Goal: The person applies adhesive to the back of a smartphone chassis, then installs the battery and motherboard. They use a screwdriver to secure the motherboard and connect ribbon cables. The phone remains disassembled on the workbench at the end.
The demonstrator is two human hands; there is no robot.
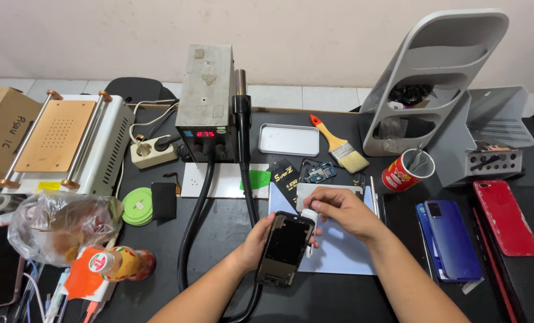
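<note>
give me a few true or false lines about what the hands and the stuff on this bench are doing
1. The left hand holds a dark phone above the bench. True.
2. The right hand grips the paintbrush. False: the paintbrush lies apart on the bench; the right hand holds a small white bottle at the phone's top edge.
3. A red phone lies to the right of a blue phone. True.
4. The metal tray is full of screws. False: it looks empty.
5. The red cup lies tipped on its side. False: it stands upright with tools in it.
</note>
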